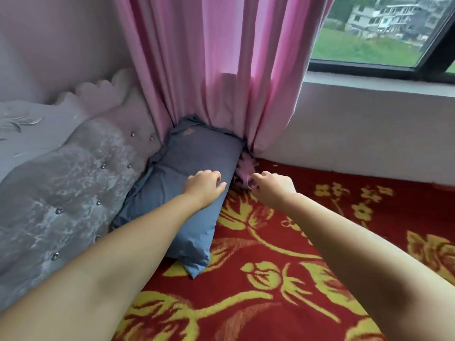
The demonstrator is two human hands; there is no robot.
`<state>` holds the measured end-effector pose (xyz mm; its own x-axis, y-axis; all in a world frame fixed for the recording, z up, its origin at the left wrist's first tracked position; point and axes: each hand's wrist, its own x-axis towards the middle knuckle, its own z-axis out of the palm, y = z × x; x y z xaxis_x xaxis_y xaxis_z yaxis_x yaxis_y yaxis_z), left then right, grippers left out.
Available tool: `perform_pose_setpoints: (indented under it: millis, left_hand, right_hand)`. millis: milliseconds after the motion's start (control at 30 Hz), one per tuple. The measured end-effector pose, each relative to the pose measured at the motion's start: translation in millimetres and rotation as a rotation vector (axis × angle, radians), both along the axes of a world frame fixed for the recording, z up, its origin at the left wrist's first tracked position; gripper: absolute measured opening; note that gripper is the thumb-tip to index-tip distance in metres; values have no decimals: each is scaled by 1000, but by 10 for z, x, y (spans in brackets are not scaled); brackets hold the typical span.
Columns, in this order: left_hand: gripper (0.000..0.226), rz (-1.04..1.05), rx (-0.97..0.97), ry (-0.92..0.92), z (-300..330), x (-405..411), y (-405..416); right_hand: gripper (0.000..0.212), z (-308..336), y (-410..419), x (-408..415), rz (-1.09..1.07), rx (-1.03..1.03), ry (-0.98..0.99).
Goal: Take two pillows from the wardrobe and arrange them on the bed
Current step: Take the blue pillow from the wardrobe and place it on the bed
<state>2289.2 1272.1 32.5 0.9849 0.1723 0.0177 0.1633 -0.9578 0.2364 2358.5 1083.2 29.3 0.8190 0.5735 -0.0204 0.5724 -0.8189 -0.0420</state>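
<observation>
A blue-grey pillow [182, 183] lies on the bed against the padded headboard [64, 173], its far end tucked under the pink curtain [216, 77]. My left hand [204, 185] rests on the pillow's right side with fingers loosely bent. My right hand [273, 185] pinches the bunched hem of the curtain [243, 173] just right of the pillow. Only one pillow is in view.
A red blanket [283, 271] with yellow flower pattern covers the bed. A white wall [369, 134] and window sill run along the bed's far right side, with a dark-framed window [384, 40] above.
</observation>
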Motion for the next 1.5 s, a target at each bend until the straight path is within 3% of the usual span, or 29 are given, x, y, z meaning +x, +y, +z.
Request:
perform_pose_setpoints:
  millis: [300,567,767,1000,1200,1333,1500]
  left_hand:
    - [37,32,82,122,-557,-270,-1678]
    - [43,157,48,107,-687,-878,-2253]
    - [45,394,22,96,-735,-1609,-2067]
    - [41,614,-38,83,-796,-2857,-1680]
    - [43,634,73,130,-963,-4973,-944]
    - [40,686,145,24,-915,-6386,-469]
    - [40,734,83,134,-843,-7186,-231]
  right_hand:
    - [34,-507,-1488,-411,18,-62,124]
    - [35,-556,-2035,-671,150,-203,141]
    - [45,-572,-1544,-1094,382,-343,122]
    - [45,-601,-815,-2133,604,-369,73]
    - [42,-845,0,-3856,582,-336,23]
    - [39,-855,542,-5097,583,-348,0]
    - [42,-657,755,-5970,577,-228,53]
